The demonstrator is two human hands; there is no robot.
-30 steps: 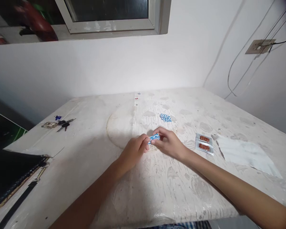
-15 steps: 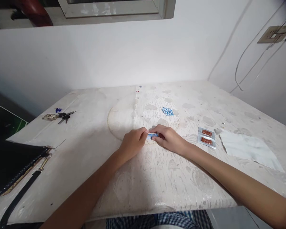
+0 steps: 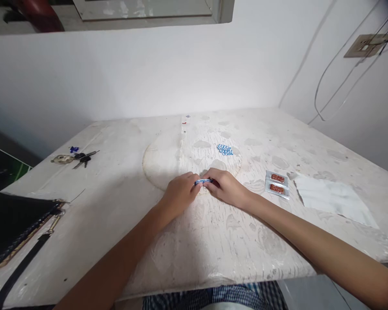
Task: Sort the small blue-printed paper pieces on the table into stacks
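Note:
My left hand (image 3: 182,189) and my right hand (image 3: 224,184) meet over the middle of the table. Between them they pinch a thin, flat blue-and-white piece (image 3: 203,181), held by its two ends with its narrow edge turned toward me. Fingers cover both ends, so its kind does not show. Just beyond the hands lies a group of small blue-and-white printed pieces (image 3: 225,150). To the right of my right hand, a silver blister pack (image 3: 277,184) with two reddish-brown sections rests flat.
A white cloth or paper sheet (image 3: 334,200) lies at the right. Keys (image 3: 82,159) and a small dark blue item (image 3: 74,149) are at the left, near a black bag (image 3: 16,228) with a strap. Behind the table (image 3: 197,258) rises a white wall (image 3: 148,73).
The blue-and-white piece has tilted; its striped face showed before, and now mostly its edge does. Both hands stay together on it. The whole view has shifted slightly.

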